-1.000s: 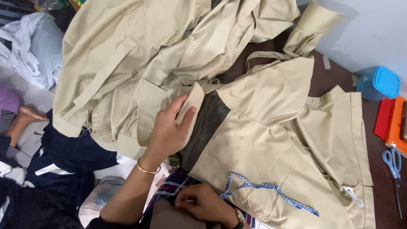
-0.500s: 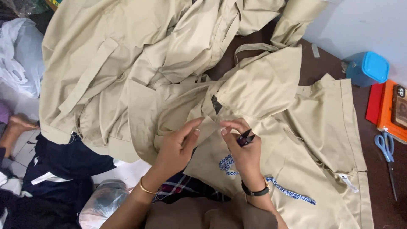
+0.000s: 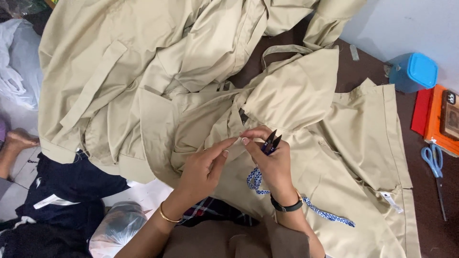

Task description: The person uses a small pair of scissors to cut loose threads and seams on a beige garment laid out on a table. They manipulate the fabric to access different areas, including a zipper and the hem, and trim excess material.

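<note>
A large beige garment (image 3: 158, 71) lies crumpled across the dark brown table (image 3: 430, 229). My left hand (image 3: 203, 167) pinches a fold of the beige cloth between thumb and forefinger. My right hand (image 3: 267, 160) meets it fingertip to fingertip and holds small dark thread snips (image 3: 270, 142), blades pointing up and away. A blue patterned lanyard (image 3: 330, 216) hangs from my right hand and trails over the fabric to the right. I wear a gold bangle on the left wrist and a black band on the right.
A blue lidded box (image 3: 412, 71) stands at the right, by an orange and red pile (image 3: 437, 119). Blue-handled scissors (image 3: 435, 165) lie near the right edge. Dark clothes (image 3: 62, 191) and a plastic bag (image 3: 117, 231) lie lower left. Another person's hand (image 3: 16, 142) shows at the left edge.
My right hand has come up from my lap with the snips and joined my left hand at the fold. The dark lining that showed earlier is now covered by beige fabric.
</note>
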